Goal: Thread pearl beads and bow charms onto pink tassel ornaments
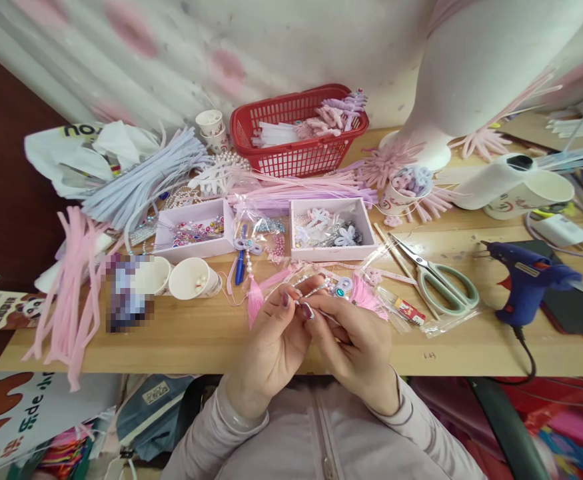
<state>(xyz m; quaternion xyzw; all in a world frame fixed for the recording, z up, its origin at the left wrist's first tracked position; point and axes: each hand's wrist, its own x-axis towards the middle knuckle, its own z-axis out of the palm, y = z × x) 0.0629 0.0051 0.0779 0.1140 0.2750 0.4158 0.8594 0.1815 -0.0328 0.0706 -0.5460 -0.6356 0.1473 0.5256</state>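
Over the front of the table, my left hand (280, 333) and my right hand (356, 337) meet with thumbs and fingertips pinched together. Between them is a thin string of small white beads (315, 285); its exact end is hidden by the fingers. Just behind my right hand lie a lilac loop flower with a turquoise gem (342, 289) and a pink tassel (368, 295). Left of my fingers, another pink tassel (255, 300) hangs from pearl beads under a flower piece (248, 247). Whether the held string joins the gem flower I cannot tell.
Scissors (444, 283), a blue glue gun (534, 280) and its cord are on the right. White boxes of gems (194, 250) and flowers (334, 253), paper cups (191, 283) and a red basket (296, 160) stand behind. Pink fuzzy stems (68, 293) overhang the left front edge.
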